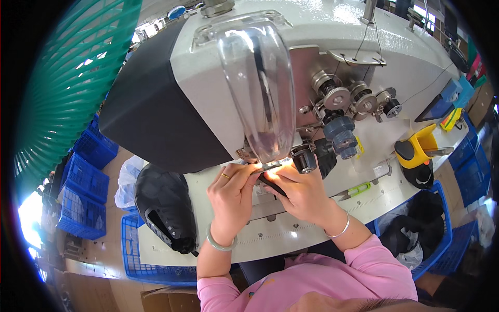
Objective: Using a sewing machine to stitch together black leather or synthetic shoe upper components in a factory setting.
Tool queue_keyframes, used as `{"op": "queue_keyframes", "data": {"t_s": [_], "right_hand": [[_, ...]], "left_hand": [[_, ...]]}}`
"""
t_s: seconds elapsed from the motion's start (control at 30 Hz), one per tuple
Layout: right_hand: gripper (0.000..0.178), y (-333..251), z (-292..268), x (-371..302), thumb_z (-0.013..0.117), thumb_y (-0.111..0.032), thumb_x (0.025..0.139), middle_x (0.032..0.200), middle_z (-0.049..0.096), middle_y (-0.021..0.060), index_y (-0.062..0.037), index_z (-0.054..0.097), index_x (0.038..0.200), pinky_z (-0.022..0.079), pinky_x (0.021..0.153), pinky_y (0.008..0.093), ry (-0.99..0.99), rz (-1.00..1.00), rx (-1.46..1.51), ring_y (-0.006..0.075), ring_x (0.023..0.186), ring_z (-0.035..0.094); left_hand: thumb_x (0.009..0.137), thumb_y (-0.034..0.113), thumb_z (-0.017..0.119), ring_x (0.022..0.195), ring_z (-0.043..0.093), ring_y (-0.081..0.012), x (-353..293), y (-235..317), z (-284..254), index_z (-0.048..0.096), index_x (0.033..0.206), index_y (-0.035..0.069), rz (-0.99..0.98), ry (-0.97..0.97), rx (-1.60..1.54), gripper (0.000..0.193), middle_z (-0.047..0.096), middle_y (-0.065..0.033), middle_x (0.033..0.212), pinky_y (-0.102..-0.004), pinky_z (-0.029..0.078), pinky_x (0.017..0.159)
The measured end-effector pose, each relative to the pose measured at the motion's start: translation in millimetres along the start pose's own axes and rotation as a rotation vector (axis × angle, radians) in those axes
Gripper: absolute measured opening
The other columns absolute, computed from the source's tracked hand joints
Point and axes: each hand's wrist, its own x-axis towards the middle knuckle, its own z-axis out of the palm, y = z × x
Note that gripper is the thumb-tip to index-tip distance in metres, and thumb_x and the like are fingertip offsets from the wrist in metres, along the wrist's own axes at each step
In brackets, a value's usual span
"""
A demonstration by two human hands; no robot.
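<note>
Both hands are at the needle area of a large white sewing machine point(208, 73), just below its clear plastic guard point(260, 93). My left hand point(230, 192), with a ring and a pale bangle, pinches the left end of a narrow black fabric piece point(274, 185). From the other side, my right hand point(300, 193), wearing a silver bangle, grips the same piece between thumb and fingers. Part of the fabric is hidden by my fingers. The needle itself cannot be made out behind the guard and hands.
Green-handled snips point(357, 190) lie on the white table point(249, 242) to the right, near a yellow holder point(417, 148). A black fabric bundle point(165, 208) rests at the left. Blue baskets point(132, 249) stand by the table, and a green fan guard point(73, 78) looms at upper left.
</note>
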Motion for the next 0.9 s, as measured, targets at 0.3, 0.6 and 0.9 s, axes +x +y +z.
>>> {"op": "queue_keyframes", "data": {"t_s": [0.3, 0.6, 0.9], "right_hand": [[0.03, 1.1, -11.3, -6.0, 0.074, -0.016, 0.072, 0.104, 0.056, -0.0002, -0.0095, 0.068, 0.1, 0.037, 0.076, 0.041, -0.099, -0.001, 0.046, 0.024, 0.088, 0.052], [0.044, -1.2, -15.6, -18.3, 0.068, 0.003, 0.06, 0.106, 0.062, 0.0052, -0.0093, 0.068, 0.103, 0.04, 0.08, 0.0425, -0.076, 0.034, 0.117, 0.0268, 0.095, 0.058], [0.047, 0.2, -14.8, -16.2, 0.066, 0.004, 0.058, 0.105, 0.065, 0.0029, -0.009, 0.068, 0.104, 0.04, 0.08, 0.042, -0.041, 0.043, 0.075, 0.0245, 0.09, 0.06]], "left_hand": [[0.062, -0.003, 0.071, 0.074, 0.061, -0.0235, -0.1, 12.9, 10.8, 0.066, 0.081, 0.002, 0.107, 0.059, 0.163, 0.02, 0.059, -0.0057, 0.077, -0.0335, 0.049, 0.058], [0.06, -0.003, 0.068, 0.077, 0.059, -0.0221, -2.0, 2.9, -4.5, 0.07, 0.09, 0.004, 0.298, -0.081, 0.211, 0.03, 0.056, -0.0023, 0.078, -0.0322, 0.049, 0.058], [0.063, -0.003, 0.069, 0.08, 0.06, -0.0233, -0.4, 5.3, -5.5, 0.067, 0.084, 0.004, 0.231, -0.129, 0.191, 0.023, 0.058, -0.0036, 0.084, -0.0332, 0.052, 0.059]]}}
